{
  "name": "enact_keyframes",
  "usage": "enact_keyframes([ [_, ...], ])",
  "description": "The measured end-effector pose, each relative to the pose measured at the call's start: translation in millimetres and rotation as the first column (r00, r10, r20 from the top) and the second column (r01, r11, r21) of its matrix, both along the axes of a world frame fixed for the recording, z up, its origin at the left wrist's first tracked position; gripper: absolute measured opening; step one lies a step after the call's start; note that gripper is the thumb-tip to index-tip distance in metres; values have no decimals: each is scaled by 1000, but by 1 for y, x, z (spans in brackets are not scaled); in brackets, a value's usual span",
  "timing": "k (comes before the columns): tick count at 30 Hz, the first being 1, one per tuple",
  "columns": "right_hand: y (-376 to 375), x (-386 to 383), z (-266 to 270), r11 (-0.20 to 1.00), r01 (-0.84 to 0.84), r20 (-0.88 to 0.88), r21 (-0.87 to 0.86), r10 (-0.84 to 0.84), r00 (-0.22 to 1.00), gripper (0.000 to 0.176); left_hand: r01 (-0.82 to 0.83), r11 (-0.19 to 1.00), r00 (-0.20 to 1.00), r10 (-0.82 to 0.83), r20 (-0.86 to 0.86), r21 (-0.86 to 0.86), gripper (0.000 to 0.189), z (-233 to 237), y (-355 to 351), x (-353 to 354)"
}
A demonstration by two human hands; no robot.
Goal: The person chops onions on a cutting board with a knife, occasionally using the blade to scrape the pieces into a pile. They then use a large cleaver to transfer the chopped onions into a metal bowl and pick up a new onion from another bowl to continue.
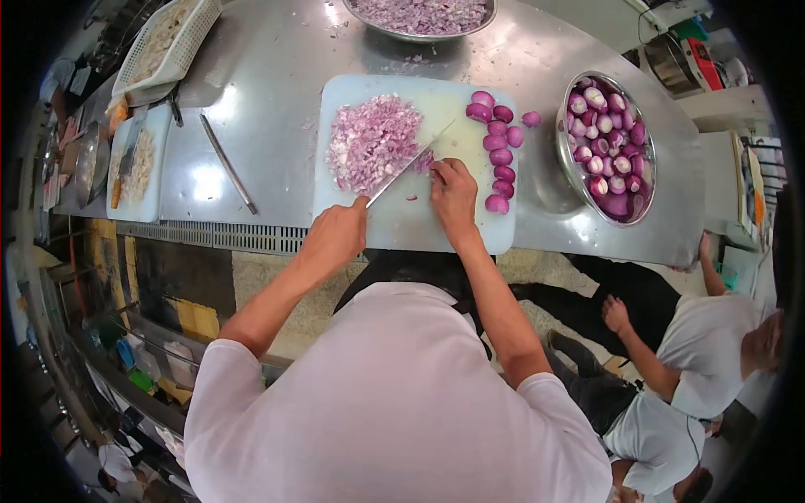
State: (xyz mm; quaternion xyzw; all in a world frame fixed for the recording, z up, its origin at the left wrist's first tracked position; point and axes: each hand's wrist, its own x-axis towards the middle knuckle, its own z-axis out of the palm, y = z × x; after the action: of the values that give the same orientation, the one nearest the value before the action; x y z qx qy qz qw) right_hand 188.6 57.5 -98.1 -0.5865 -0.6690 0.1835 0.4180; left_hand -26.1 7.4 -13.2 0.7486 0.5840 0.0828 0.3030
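My left hand is closed round the handle of a kitchen knife, whose blade slants up to the right across a light cutting board. The bent fingers of my right hand press on a small piece of red onion just right of the blade. Left of the blade lies a heap of chopped red onion. Several peeled onion halves line the board's right side, and one onion half sits just off its edge.
A steel bowl of peeled onions stands right on the metal table. Another bowl of chopped onion is at the back. A metal rod, a second board with a knife and a white basket lie left. Other people are at right.
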Motion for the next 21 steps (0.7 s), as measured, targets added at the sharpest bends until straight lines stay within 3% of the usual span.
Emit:
enact_keyframes([
  [4,6,-1,-1,998,17,-31,-53,-19,999,14,29,999,998,-28,50,-13,22,-10,-7,4],
  [9,8,5,3,1000,-17,38,8,17,999,13,12,996,999,-8,52,-84,20,-7,-8,9],
  [21,2,7,-7,1000,8,-11,-4,-8,1000,12,11,992,997,-1,78,-129,14,6,-7,18],
])
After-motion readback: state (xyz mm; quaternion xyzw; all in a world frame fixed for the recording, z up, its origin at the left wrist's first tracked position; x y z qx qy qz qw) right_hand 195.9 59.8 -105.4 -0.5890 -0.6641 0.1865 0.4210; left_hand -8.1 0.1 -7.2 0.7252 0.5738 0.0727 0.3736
